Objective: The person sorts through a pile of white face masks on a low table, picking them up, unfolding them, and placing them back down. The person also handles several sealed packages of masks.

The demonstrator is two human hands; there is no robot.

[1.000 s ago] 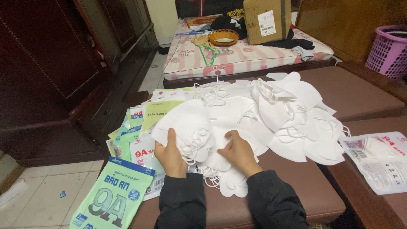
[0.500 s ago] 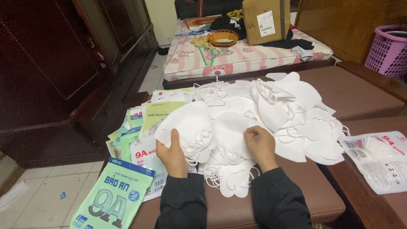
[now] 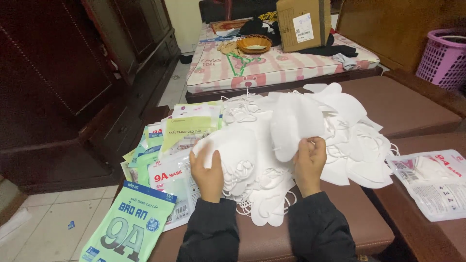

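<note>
Green-and-clear flat packets [image 3: 160,160] fanned left of the pile of white masks [image 3: 301,131] — my left hand [image 3: 208,175] presses the stack, right hand [image 3: 308,162] pinches one mask's edge.
</note>
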